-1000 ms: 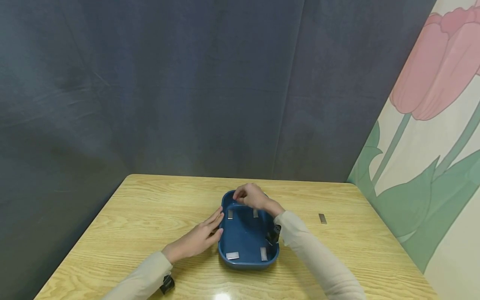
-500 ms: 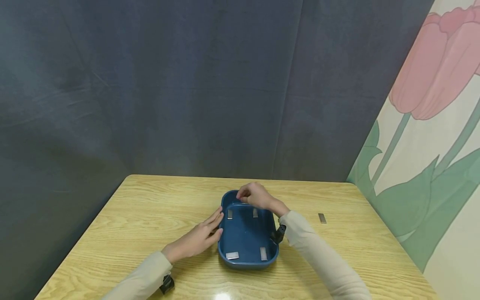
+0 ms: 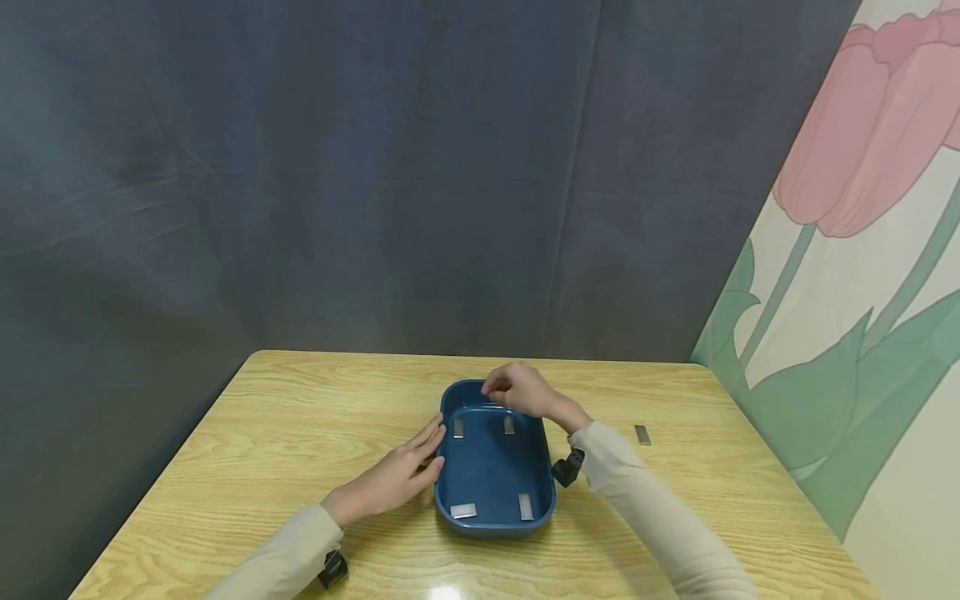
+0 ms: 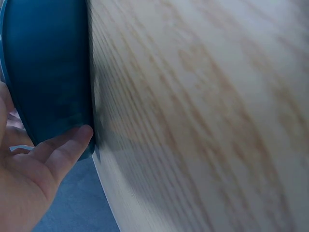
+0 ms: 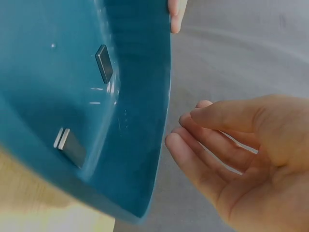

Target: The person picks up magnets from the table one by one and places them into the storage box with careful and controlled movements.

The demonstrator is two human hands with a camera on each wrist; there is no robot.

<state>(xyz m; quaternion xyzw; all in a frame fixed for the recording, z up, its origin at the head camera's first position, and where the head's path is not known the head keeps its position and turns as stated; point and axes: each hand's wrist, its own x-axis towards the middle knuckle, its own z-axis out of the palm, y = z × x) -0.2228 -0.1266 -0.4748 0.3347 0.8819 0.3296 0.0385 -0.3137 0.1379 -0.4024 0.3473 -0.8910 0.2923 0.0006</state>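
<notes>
A deep blue plastic tub (image 3: 493, 467) with rounded corners stands on the table. Several small flat silvery metal pieces lie inside near its corners, including a near left one (image 3: 463, 510) and a near right one (image 3: 526, 507). My left hand (image 3: 393, 477) rests its extended fingers against the tub's left wall; the left wrist view shows fingertips (image 4: 85, 133) touching the outside. Over the far right rim hovers my right hand (image 3: 522, 389), its fingers loosely bent. The right wrist view shows nothing between thumb and fingers, beside the rim and apart from the metal pieces (image 5: 104, 64).
Another metal piece (image 3: 642, 435) lies on the wood-grain table (image 3: 315, 417), right of the tub. A dark curtain (image 3: 375, 183) hangs behind the table's far edge. A wall with a painted tulip (image 3: 840, 133) rises at the right.
My right hand has drifted slightly right and up, away from the tub's far left corner toward its far right rim. The left hand, tub and metal pieces stay put.
</notes>
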